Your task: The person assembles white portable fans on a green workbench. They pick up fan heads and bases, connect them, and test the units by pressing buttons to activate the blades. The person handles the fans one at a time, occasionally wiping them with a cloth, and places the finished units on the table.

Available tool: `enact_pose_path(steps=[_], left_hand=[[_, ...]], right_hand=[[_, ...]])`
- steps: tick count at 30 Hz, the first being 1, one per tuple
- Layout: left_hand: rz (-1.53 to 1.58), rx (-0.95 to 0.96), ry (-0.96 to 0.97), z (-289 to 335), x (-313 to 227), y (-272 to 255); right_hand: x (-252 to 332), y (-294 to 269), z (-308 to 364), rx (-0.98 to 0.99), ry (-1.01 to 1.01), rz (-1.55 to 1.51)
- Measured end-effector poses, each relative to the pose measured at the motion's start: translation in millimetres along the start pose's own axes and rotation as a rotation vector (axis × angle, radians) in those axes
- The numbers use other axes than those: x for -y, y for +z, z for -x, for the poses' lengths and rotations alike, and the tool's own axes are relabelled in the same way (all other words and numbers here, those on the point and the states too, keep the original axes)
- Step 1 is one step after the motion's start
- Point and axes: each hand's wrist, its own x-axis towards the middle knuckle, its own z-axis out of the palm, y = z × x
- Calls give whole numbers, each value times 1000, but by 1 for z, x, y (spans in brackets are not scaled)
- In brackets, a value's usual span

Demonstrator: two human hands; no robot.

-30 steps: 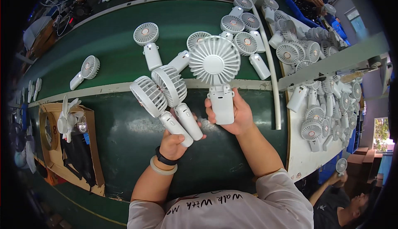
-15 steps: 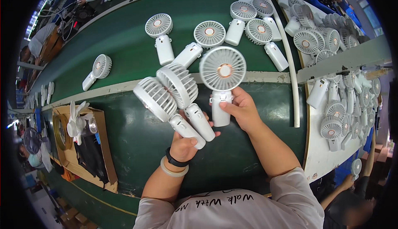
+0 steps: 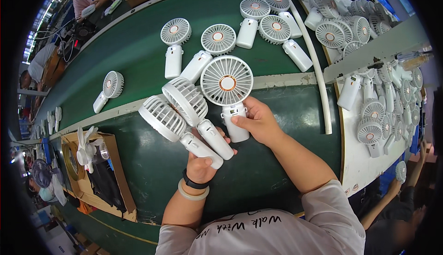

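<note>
My left hand [image 3: 203, 166] is closed round the handles of two white handheld fans, which lean up and to the left side by side. The nearer handheld fan [image 3: 161, 119] has its cage tilted sideways; the other handheld fan [image 3: 186, 100] overlaps it. In my right hand [image 3: 258, 122] a third white handheld fan [image 3: 227, 80] stands upright, its round grille with a copper-coloured ring facing me. My right thumb presses on the front of its handle, just below the small dark window. Fingers behind the handles are partly hidden.
Several white fans lie on the green belt [image 3: 138, 54] beyond my hands. A white pipe [image 3: 318, 75] runs along the right, beside a white table [image 3: 353, 165] heaped with fans. At left sits a cardboard box [image 3: 121, 172] holding black cloth. Other people work nearby.
The view has shifted, and the fans in both hands sit a little further left in the picture. The right-hand fan's blades look less blurred now. Both grips stay the same.
</note>
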Motion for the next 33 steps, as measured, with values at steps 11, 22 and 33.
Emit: enact_pose_path(steps=[11,22,33], left_hand=[[-137,-83,58,0,2,3],[-206,65,117,-3,6,17],[-1506,-3,244,-6,-5,50]], right_hand=[[-2,1,2,-51,-16,-27],[2,7,4,-34,-7,-124],[-2,17,25,243,-43,-234]])
